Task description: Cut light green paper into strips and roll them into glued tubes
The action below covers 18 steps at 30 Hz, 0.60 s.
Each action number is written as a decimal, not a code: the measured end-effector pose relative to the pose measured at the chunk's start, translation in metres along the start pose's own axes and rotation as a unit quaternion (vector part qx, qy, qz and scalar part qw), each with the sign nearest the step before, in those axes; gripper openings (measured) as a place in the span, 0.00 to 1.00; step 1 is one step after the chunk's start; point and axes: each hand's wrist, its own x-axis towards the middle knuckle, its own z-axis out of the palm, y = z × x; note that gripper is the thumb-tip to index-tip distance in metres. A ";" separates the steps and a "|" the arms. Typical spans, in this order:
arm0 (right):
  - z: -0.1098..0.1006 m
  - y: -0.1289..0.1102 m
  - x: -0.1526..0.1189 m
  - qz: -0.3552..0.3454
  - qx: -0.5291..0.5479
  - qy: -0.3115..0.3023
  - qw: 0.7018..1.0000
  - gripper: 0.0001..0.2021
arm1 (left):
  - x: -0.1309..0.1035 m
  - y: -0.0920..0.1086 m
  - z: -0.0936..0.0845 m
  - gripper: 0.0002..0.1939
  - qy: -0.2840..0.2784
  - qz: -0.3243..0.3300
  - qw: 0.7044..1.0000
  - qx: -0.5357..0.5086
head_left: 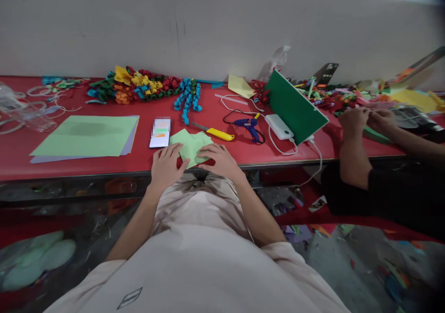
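Note:
A light green folded paper [190, 147] lies at the front edge of the red table, with several pointed corners. My left hand [168, 165] rests at its left side, fingers apart, fingertips on or beside the paper. At its right side my right hand [219, 161] lies with spread fingers, the tips touching the paper. Just behind my left hand is a phone [160, 132] with a lit screen. Behind the green paper sits a yellow cutter [220, 134], its blade pointing left. A blue glue gun [248, 126] lies farther right.
Green sheets [86, 136] lie at the left on the red table [104, 167]. Paper chains [139, 86] line the wall. A green board [294, 104] leans behind a white power bank [279, 127]. At the right, another person's hands [368, 120] work; cables run between.

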 end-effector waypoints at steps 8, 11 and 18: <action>0.009 0.005 -0.002 0.016 -0.008 0.048 0.999 0.12 | -0.001 -0.002 0.003 0.26 0.016 -0.016 1.000 -0.011; 0.010 0.008 -0.003 0.011 0.002 0.041 0.999 0.12 | -0.002 -0.005 0.004 0.28 0.010 -0.006 1.000 -0.010; 0.009 0.008 -0.005 -0.035 -0.012 0.024 0.999 0.13 | -0.001 -0.007 0.007 0.28 0.002 -0.002 1.000 -0.002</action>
